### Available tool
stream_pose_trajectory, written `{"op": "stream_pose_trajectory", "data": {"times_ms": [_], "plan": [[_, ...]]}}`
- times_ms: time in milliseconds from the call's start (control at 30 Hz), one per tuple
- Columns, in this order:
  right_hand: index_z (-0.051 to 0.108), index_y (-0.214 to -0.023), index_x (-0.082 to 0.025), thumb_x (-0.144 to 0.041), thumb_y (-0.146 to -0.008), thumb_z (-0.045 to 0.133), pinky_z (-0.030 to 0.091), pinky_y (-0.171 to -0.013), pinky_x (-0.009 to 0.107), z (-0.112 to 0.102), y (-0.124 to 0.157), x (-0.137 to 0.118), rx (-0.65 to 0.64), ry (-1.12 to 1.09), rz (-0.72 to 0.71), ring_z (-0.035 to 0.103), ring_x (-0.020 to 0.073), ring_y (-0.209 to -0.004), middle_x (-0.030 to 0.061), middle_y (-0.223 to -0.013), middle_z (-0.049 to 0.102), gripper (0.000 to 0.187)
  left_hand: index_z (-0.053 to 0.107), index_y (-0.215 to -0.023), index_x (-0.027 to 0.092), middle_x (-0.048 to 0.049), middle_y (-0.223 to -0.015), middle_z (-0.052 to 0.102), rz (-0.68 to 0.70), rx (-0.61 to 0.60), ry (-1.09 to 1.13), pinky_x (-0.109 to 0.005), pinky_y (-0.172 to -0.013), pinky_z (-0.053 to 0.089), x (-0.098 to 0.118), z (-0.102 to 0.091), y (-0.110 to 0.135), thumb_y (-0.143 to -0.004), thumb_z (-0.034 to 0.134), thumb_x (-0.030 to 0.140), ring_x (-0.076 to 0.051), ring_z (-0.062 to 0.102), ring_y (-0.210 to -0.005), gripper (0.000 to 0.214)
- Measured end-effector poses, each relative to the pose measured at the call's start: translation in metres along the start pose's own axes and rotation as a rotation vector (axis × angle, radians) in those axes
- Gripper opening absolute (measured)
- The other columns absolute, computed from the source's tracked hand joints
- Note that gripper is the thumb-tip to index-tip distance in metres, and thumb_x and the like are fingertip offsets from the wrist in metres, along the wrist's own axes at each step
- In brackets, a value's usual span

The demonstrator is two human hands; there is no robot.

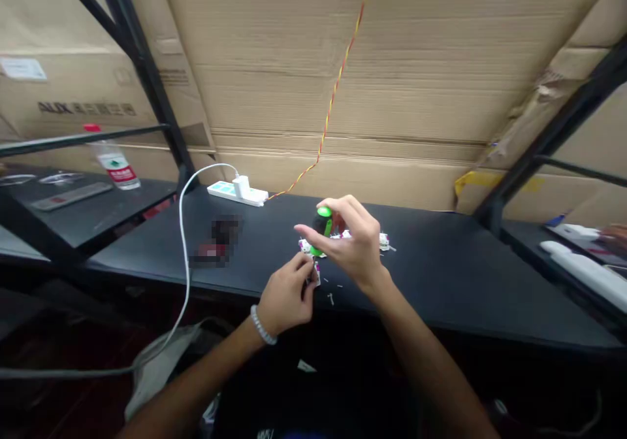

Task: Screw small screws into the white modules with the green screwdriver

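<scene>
A screwdriver [322, 225] with a short black and green handle stands roughly upright over the table, its tip hidden behind the hands. My right hand [355, 240] is closed around that handle, the thumb reaching across toward the left. Just below, my left hand [291, 292] pinches a small white and purple part [317, 273], mostly covered by the fingers. More white pieces with purple marks [385, 241] lie behind my right hand. Small pale bits, perhaps screws [330, 298], are scattered near the table's front edge.
On the black table [431, 276], a white power strip [252, 195] with a plugged-in charger sits at the back left. Its white cable [182, 230] hangs over the front edge. A twisted red-yellow wire [336, 86] runs up the cardboard. A bottle [117, 164] stands on the left table.
</scene>
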State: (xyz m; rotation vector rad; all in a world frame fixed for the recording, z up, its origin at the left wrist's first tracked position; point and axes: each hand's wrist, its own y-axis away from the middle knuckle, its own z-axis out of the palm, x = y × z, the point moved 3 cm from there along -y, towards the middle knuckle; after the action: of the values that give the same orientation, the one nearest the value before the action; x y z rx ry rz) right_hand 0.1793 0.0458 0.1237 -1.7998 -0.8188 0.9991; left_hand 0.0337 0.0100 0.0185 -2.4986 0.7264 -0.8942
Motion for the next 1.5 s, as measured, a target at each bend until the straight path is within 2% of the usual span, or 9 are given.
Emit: {"op": "stream_pose_trajectory", "data": {"times_ms": [133,233,367,567,733,1000,1133,1300,1500], "plan": [[0.07,-0.119,-0.023,-0.042,-0.095,0.077,0.059,-0.072,0.032,-0.003,0.001,0.002,-0.102,-0.119,0.043,0.064,0.0169,-0.074,0.0057,-0.098,0.072,0.032,0.059,-0.096,0.022,-0.0083,-0.111,0.063,0.0,-0.036,0.03,-0.037,-0.085,0.059,0.0,-0.005,0.001,-0.083,0.061,0.008,-0.024,0.068,-0.096,0.019],[0.066,-0.133,-0.023,-0.032,-0.1,0.066,0.063,-0.079,0.035,-0.008,0.005,0.006,-0.222,-0.318,0.161,0.073,0.0189,-0.083,0.0081,-0.11,0.076,0.034,0.059,-0.101,0.022,-0.0087,-0.116,0.063,-0.016,-0.06,0.017,-0.038,-0.088,0.06,-0.002,-0.006,0.002,-0.082,0.062,0.007,-0.025,0.069,-0.099,0.024],[0.065,-0.136,-0.024,-0.032,-0.1,0.066,0.067,-0.081,0.036,-0.011,0.009,0.013,-0.273,-0.44,0.281,0.078,0.0202,-0.085,0.0085,-0.114,0.079,0.037,0.058,-0.107,0.022,-0.0093,-0.118,0.063,-0.038,-0.059,0.015,-0.038,-0.089,0.06,-0.003,-0.005,0.002,-0.083,0.061,0.007,-0.026,0.069,-0.101,0.028],[0.067,-0.136,-0.025,-0.03,-0.098,0.073,0.068,-0.084,0.038,-0.02,0.01,0.02,-0.108,-0.462,0.288,0.079,0.0211,-0.091,0.0084,-0.114,0.079,0.039,0.057,-0.105,0.023,-0.0082,-0.116,0.063,-0.063,-0.053,0.045,-0.038,-0.091,0.059,-0.002,-0.006,0.002,-0.082,0.061,0.006,-0.026,0.07,-0.101,0.029],[0.07,-0.131,-0.026,-0.03,-0.094,0.077,0.07,-0.083,0.04,-0.048,0.01,0.027,0.063,-0.415,0.279,0.081,0.0242,-0.095,0.0064,-0.107,0.08,0.038,0.058,-0.105,0.023,-0.0081,-0.115,0.066,-0.053,-0.069,0.152,-0.04,-0.098,0.058,-0.004,-0.012,-0.001,-0.079,0.059,0.003,-0.026,0.07,-0.105,0.033],[0.075,-0.125,-0.025,-0.029,-0.092,0.08,0.072,-0.072,0.036,-0.09,0.028,0.042,0.224,-0.342,0.285,0.082,0.0233,-0.081,0.0058,-0.1,0.082,0.034,0.064,-0.106,0.022,-0.0104,-0.122,0.069,0.017,-0.095,0.226,-0.044,-0.114,0.051,-0.005,-0.024,-0.002,-0.084,0.06,0.005,-0.029,0.065,-0.129,0.028],[0.075,-0.124,-0.025,-0.03,-0.091,0.082,0.073,-0.071,0.037,-0.097,0.035,0.052,0.288,-0.33,0.292,0.082,0.0226,-0.077,0.0054,-0.097,0.081,0.035,0.07,-0.099,0.021,-0.0091,-0.115,0.071,0.062,-0.071,0.138,-0.039,-0.106,0.054,-0.002,-0.028,-0.014,-0.091,0.058,0.007,-0.025,0.068,-0.115,0.02],[0.074,-0.124,-0.024,-0.033,-0.092,0.082,0.073,-0.074,0.039,-0.1,0.037,0.063,0.306,-0.322,0.29,0.082,0.0253,-0.088,0.0062,-0.099,0.08,0.034,0.078,-0.093,0.02,-0.0052,-0.098,0.076,0.212,-0.283,-0.107,-0.039,-0.094,0.049,0.006,-0.019,-0.043,-0.097,0.058,0.007,-0.023,0.07,-0.097,0.024],[0.072,-0.127,-0.025,-0.031,-0.093,0.08,0.073,-0.074,0.038,-0.102,0.036,0.063,0.27,-0.308,0.28,0.082,0.0225,-0.081,0.0054,-0.101,0.081,0.035,0.081,-0.083,0.018,-0.0075,-0.088,0.078,0.304,-0.484,-0.297,-0.04,-0.092,0.045,0.018,-0.002,-0.057,-0.091,0.064,0.004,-0.025,0.07,-0.093,0.024]]}}
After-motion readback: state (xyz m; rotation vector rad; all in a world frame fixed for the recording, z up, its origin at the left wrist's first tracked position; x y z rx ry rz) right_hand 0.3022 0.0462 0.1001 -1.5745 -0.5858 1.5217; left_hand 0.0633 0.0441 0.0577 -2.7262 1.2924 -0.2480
